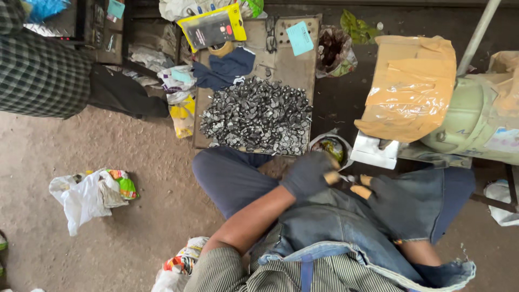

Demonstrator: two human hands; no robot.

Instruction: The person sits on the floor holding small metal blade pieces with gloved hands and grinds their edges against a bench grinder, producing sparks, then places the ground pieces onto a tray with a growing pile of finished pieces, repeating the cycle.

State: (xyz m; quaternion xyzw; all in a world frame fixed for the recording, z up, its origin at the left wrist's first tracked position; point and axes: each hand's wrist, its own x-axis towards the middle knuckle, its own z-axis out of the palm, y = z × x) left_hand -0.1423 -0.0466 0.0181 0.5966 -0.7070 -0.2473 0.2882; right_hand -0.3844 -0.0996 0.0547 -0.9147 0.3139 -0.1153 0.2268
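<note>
A small metal piece (348,178) is held between the two gloved hands, just in front of the white block (377,151) at the foot of the machine. It is pinched from one side by the bare fingertips of the left hand (308,174), which poke through a dark worn glove, and from the other side by those of the right hand (397,197). Both hands are closed in a fingertip grip on it; the piece itself is largely hidden and its shape cannot be made out.

Judged from the like pieces nearby, it is likely stiff, light and hard-edged, and somewhat slippery; it is best taken by its edges with the exposed fingertips, as is done here.

To the left of the white block, a flat tray (308,70) is heaped with a pile of dark grey metal pieces (257,116). On the far part of the tray lie a dark blue cloth (224,67), a yellow-edged black packet (212,27) and a turquoise paper slip (300,38). Above the block, a box wrapped in brown tape (411,86) is seen, with a pale green machine body (476,121) to its right. Far left of the block, a crumpled white plastic bag (86,197) lies on the dirt floor (135,162), and another person's checked sleeve (38,70) is visible.
</note>
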